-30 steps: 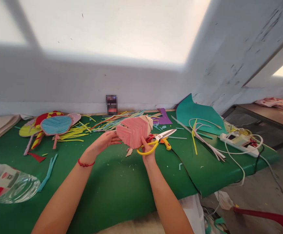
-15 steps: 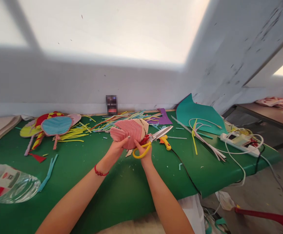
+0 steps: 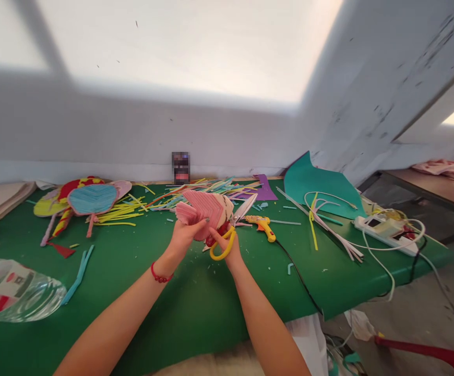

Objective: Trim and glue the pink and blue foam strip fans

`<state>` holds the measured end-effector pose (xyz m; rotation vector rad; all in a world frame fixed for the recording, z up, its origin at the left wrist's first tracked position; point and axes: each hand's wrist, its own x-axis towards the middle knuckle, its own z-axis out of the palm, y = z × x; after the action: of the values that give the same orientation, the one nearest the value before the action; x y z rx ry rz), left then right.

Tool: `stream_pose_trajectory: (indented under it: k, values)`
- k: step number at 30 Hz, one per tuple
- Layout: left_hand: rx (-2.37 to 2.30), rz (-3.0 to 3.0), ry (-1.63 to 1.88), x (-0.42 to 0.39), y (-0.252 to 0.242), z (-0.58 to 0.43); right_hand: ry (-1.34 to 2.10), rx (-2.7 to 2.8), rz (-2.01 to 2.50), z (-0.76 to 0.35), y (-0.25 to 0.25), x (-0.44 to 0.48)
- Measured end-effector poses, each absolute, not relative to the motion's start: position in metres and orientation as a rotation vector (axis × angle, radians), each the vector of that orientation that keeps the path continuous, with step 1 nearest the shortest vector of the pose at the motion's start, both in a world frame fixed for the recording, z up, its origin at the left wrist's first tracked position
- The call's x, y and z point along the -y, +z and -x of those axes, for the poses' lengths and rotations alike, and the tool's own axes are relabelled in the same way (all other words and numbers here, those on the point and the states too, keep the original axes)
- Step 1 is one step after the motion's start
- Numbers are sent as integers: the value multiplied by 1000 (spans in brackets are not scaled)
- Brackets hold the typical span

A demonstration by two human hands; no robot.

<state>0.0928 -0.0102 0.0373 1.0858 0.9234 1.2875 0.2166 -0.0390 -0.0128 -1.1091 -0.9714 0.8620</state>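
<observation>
A pink piece covered in folded strips (image 3: 207, 206) is gripped at its lower left by my left hand (image 3: 183, 237), thumb across its front. My right hand (image 3: 230, 248) holds scissors with yellow handles (image 3: 224, 250) at the piece's right edge. The metal blades point up and to the right, slightly parted, beside the pale cut border. Something red shows between the scissors and the pink piece, partly hidden by my fingers. Just right of the blades, a yellow glue gun (image 3: 265, 227) lies on the green table (image 3: 195, 313).
Loose coloured strips (image 3: 164, 201) lie along the back. Fan-shaped pieces (image 3: 93, 199) and a clear bottle (image 3: 35, 295) are on the left. To the right are a teal sheet (image 3: 321, 188) and a power strip (image 3: 385, 235) with trailing cords. A phone-like object (image 3: 180, 168) leans against the wall.
The scissors have turned more upright and moved slightly left with my right hand. The pink piece has shifted and tilted a little in my left hand.
</observation>
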Motion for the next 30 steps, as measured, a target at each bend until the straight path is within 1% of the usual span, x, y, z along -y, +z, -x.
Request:
stream_pose_trajectory:
  k: [6,11,15,20,25,30]
  values:
    - [-1226,-1409,1330,1,58,-67,1057,1012,1026,-217,-12,40]
    - [-1178,-1374,1446,-1,78,-45,1078,1052,968,-209,-22,40]
    - [-1107,-1241,1539,1,89,-41,1112,1156,1029,-204,-16,49]
    - [-972,-1162,1538,3,88,-46,1129,1216,1135,-201,-11,57]
    - [-1025,-1158,1538,5,83,-51,1040,1282,1167,-200,-19,55]
    - [-1008,-1166,1541,7,78,-58,1025,1240,1175,-202,-24,52]
